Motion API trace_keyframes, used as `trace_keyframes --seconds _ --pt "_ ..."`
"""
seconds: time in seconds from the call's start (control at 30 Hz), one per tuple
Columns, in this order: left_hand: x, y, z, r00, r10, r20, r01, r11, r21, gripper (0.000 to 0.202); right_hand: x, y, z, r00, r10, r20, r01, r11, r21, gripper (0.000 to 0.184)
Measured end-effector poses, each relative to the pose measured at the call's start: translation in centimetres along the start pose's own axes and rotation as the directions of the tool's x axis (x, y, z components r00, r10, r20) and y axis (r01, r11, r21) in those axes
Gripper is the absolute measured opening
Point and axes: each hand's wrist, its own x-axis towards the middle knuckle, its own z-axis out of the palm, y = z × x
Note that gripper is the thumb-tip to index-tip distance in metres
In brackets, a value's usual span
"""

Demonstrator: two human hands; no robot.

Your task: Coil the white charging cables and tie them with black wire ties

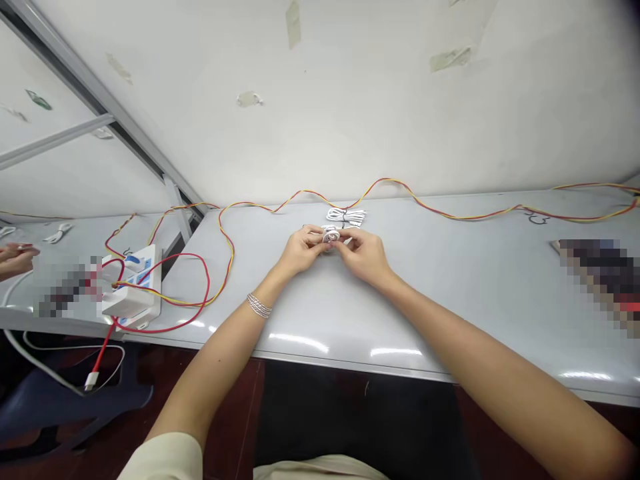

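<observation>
Pinching a small coil of white cable (330, 236) from either side, the left hand (301, 250) and right hand (363, 256) are both half-closed, with fingers curled inward and fingertips grasping the coil; neither is clenched into a fist. The coil sits at the middle of a pale table (450, 313), and whether it touches the surface is hard to tell. It looks springy, so a loosened pinch could let its turns slip apart, and a tug on a hidden loose end could spoil the winding. A silver chain bracelet (259, 306) circles the left wrist. Just beyond the hands lies a tied bundle of white cable (346, 216). Farther off, a red-and-yellow twisted wire (300, 192) snakes along the table's back edge, and to the left, red and yellow wires cross a white power strip (133, 287). At the far left, another person's hand (15, 259) rests beyond it.
</observation>
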Motion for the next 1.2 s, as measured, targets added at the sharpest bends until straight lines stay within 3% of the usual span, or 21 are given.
trace_keyframes --seconds 0.3,0.53,0.83,1.2 --pt "-0.1 0.4 0.0 0.997 -0.012 -0.079 0.019 0.996 0.082 0.009 0.0 -0.3 -0.2 0.999 0.028 -0.020 -0.028 1.000 -0.010 0.023" --pt "-0.1 0.3 0.1 0.995 0.016 -0.099 -0.011 0.998 0.054 0.008 -0.1 -0.9 -0.4 0.995 0.097 0.006 -0.097 0.995 0.028 0.021" --pt "-0.2 0.5 0.1 0.999 0.034 0.016 -0.035 0.997 0.065 0.010 -0.3 -0.6 -0.1 0.996 0.083 0.035 -0.085 0.994 0.070 0.025" --pt "-0.2 0.8 -0.5 0.996 0.027 0.083 -0.034 0.996 0.081 0.022 -0.5 -1.2 -0.3 0.995 0.061 0.080 -0.070 0.992 0.109 0.034"
